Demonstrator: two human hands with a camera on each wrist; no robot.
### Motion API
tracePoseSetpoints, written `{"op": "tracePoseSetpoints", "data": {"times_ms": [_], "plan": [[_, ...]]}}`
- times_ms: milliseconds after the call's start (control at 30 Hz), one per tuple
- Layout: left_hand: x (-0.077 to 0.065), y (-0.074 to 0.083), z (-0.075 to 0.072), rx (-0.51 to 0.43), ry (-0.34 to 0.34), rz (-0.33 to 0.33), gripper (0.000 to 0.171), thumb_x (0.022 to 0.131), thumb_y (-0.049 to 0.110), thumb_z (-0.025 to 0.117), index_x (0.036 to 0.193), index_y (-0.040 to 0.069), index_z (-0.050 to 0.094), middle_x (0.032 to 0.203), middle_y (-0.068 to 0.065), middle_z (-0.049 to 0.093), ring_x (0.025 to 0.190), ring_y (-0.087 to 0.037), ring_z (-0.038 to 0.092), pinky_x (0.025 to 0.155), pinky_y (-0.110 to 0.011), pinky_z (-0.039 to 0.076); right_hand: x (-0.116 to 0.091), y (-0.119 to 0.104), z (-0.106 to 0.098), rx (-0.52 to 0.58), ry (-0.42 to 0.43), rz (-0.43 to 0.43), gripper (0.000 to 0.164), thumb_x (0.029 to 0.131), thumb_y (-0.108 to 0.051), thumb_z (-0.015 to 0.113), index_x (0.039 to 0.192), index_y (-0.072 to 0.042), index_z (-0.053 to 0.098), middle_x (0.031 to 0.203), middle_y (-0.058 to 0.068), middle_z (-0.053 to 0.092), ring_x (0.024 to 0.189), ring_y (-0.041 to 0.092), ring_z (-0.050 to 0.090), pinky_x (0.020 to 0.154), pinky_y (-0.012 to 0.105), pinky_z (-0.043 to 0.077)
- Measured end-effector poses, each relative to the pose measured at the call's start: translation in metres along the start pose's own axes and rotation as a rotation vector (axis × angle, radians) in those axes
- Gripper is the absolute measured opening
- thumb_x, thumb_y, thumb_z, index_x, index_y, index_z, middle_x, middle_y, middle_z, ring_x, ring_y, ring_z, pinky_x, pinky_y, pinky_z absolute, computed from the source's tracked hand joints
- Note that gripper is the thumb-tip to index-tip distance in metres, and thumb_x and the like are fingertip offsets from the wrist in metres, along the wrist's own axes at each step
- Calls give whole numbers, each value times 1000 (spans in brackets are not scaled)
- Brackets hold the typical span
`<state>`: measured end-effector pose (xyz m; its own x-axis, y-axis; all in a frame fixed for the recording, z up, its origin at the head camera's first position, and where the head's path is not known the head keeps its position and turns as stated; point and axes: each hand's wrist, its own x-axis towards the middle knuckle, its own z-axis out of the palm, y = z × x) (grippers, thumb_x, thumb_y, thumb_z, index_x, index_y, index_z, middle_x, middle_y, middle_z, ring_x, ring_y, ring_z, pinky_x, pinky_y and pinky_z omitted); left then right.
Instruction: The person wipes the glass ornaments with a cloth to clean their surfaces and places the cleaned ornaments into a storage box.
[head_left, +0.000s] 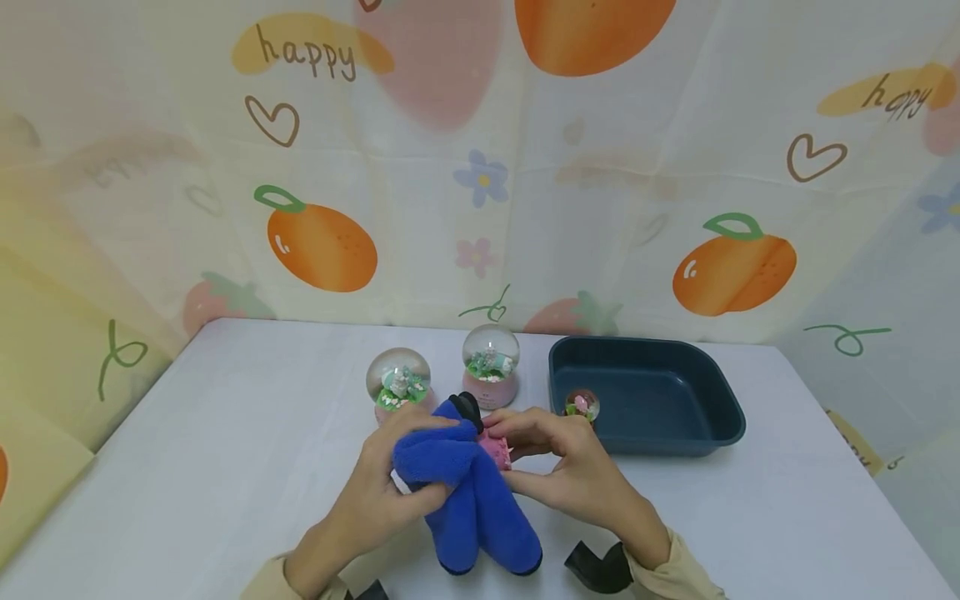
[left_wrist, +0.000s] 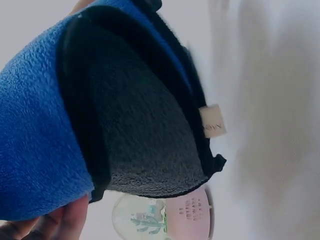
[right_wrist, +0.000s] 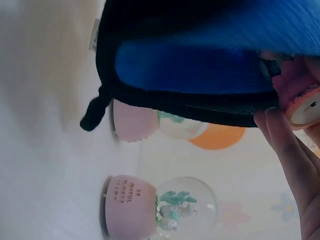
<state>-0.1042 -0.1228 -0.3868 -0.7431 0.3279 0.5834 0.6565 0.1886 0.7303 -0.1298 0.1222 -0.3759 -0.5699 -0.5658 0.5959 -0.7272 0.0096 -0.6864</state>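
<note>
My left hand (head_left: 382,479) grips a folded blue plush cloth (head_left: 491,508), which hangs down in two lobes. In the left wrist view the cloth (left_wrist: 40,120) shows a dark grey reverse, black edging and a small pale tag (left_wrist: 213,121). With fingertips and thumb, my right hand (head_left: 573,467) pinches a small pink figurine-like piece (head_left: 497,450) against the cloth. The right wrist view shows this pink piece (right_wrist: 295,92) with a round pale underside, its other end partly covered by the blue cloth.
Two snow globes on pink bases stand behind the hands, one left (head_left: 399,379) and one farther back (head_left: 491,367). At the right is a dark blue tray (head_left: 720,400), with a small globe (head_left: 582,405) at its near left corner. A patterned cloth backdrop (head_left: 420,233) rises behind the white table (head_left: 247,417).
</note>
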Motion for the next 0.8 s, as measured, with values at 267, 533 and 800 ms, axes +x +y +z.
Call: {"op": "tracePoseSetpoints", "data": {"times_ms": [267, 533, 800], "plan": [[1, 1, 1, 56, -95, -6, 73, 71, 9, 83, 136, 16, 50, 127, -1, 58, 113, -13, 54, 98, -30, 47, 2, -4, 2, -35, 44, 23, 47, 74, 12, 79, 116, -1, 62, 112, 21, 70, 87, 20, 75, 71, 29, 61], [-2, -1, 3, 121, -11, 73, 58, 69, 3, 81, 122, 13, 62, 114, -7, 61, 98, -14, 59, 82, -31, 55, 2, -6, 4, -25, 5, 25, 41, 78, 10, 77, 114, -1, 61, 115, 23, 68, 94, 21, 74, 74, 30, 61], [-1, -1, 4, 21, 74, 133, 41, 70, -14, 70, 107, 5, 66, 103, -10, 65, 94, -14, 59, 82, -27, 51, 1, -4, 3, -33, -25, -21, 44, 77, 15, 74, 115, -3, 59, 122, 22, 67, 110, 23, 70, 83, 32, 59]]}}
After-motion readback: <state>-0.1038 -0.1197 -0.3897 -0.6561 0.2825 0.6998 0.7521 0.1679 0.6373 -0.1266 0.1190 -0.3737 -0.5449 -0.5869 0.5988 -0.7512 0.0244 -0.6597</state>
